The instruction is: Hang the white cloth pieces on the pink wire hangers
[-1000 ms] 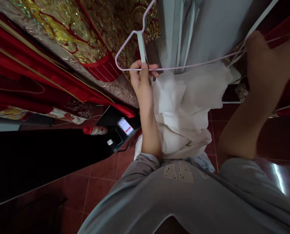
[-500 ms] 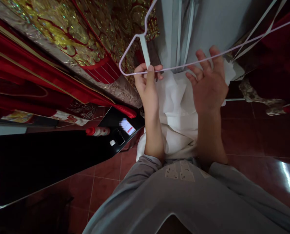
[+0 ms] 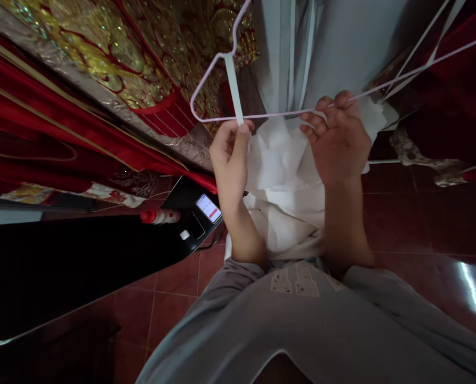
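Pink hanger (image 3: 280, 114), top cut off; left hand (image 3: 230, 154) pinching white strap (image 3: 233, 89), right hand (image 3: 339, 141) loosely open (hanger contact unclear).

Gloss and cloth
I see a smooth pink hanger (image 3: 275, 114), matt white cloth (image 3: 277, 184), glittery gold fabric (image 3: 142, 69), glossy floor tiles (image 3: 393, 224).

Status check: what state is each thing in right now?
Left hand: closed on strap
Right hand: half-curled at hanger's bar, grip unclear
Strap: straight, crossing the bar
Hanger: partly out of view
White cloth: bunched, hanging
Bottle: red cap on
Phone: screen lit
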`<state>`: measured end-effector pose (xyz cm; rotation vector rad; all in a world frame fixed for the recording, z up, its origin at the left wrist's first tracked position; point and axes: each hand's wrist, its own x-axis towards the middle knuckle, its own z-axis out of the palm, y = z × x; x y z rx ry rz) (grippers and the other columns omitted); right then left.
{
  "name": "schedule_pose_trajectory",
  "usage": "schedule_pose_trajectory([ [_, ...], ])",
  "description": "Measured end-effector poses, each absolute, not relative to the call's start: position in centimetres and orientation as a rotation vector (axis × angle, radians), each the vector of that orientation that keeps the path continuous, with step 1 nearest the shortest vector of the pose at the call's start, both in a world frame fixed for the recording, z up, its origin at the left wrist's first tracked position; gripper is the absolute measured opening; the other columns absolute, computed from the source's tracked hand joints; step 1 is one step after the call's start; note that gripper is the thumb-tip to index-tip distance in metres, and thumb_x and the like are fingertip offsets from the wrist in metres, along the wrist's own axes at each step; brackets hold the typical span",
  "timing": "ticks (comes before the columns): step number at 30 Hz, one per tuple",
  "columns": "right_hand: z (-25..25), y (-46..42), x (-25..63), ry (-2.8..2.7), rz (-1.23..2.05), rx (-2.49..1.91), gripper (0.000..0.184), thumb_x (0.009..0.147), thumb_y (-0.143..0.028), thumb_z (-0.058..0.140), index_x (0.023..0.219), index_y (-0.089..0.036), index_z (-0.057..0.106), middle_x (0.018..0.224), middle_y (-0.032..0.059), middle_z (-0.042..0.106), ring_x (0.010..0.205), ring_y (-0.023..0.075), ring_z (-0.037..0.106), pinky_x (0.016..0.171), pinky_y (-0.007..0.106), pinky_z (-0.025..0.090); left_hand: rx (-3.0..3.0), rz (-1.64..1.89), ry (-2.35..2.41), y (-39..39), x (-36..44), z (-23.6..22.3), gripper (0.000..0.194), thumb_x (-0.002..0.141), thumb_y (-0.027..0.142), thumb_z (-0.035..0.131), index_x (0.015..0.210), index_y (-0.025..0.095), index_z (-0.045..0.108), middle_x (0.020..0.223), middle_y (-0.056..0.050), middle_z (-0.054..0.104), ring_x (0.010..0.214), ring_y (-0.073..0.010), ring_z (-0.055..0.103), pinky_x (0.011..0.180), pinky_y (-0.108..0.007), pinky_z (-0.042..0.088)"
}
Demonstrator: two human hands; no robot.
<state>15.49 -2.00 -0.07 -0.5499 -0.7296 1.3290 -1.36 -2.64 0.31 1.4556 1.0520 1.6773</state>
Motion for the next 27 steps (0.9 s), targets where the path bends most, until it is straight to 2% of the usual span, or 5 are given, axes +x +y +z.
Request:
schedule_pose_trajectory([
  [5, -0.2, -2.0, 15.9, -0.748, 1.315, -0.578, 0.017, 0.076, -0.028, 0.054, 0.088, -0.022, 0.044, 0.093, -0.0024, 0.053, 0.071, 0.0064, 0.051, 0.067, 0.021, 0.045, 1.506, 1.582, 1.082, -3.7, -2.4, 2.7, 0.021, 0.096, 0.030, 0.054, 0.080, 0.024, 0.066, 0.083, -0.005, 0.065, 0.080, -0.0229, 0.060, 0.060, -0.033, 0.043],
  [9, -0.3, -1.9, 16.2, -0.771, 1.318, -0.631, 0.020, 0.075, -0.031, 0.054, 0.088, -0.021, 0.042, 0.093, -0.0021, 0.052, 0.068, 0.0056, 0.047, 0.066, 0.021, 0.045, 1.443, 1.540, 1.099, -3.2, -2.7, 4.6, 0.019, 0.095, 0.036, 0.054, 0.086, 0.028, 0.068, 0.089, -0.005, 0.068, 0.086, -0.0263, 0.063, 0.056, -0.034, 0.045],
  [18, -0.3, -1.9, 15.8, -0.780, 1.275, -0.705, 0.017, 0.074, -0.034, 0.053, 0.086, -0.025, 0.046, 0.097, -0.0037, 0.055, 0.067, 0.0073, 0.042, 0.067, 0.025, 0.044, 1.239, 1.644, 0.755, 0.3, -4.2, 7.2, 0.044, 0.104, 0.024, 0.023, 0.099, 0.023, 0.066, 0.119, -0.002, 0.062, 0.122, -0.0223, 0.050, 0.075, -0.030, 0.053],
  [22, -0.4, -1.8, 15.9, -0.777, 1.245, -0.691, 0.017, 0.076, -0.032, 0.053, 0.088, -0.024, 0.045, 0.094, -0.0037, 0.054, 0.064, 0.0054, 0.043, 0.064, 0.022, 0.042, 1.095, 1.851, 0.978, 0.4, -5.7, 4.3, 0.027, 0.102, 0.023, 0.039, 0.098, 0.025, 0.065, 0.113, -0.001, 0.065, 0.117, -0.0254, 0.053, 0.093, -0.038, 0.048],
  [27, -0.4, -1.6, 15.5, -0.768, 1.251, -0.666, 0.018, 0.076, -0.032, 0.053, 0.088, -0.022, 0.044, 0.093, -0.0037, 0.054, 0.061, 0.0047, 0.043, 0.062, 0.021, 0.041, 1.045, 1.788, 1.085, -0.1, -3.7, -0.3, 0.016, 0.099, 0.019, 0.050, 0.096, 0.022, 0.066, 0.106, -0.001, 0.068, 0.113, -0.0259, 0.055, 0.098, -0.042, 0.041],
])
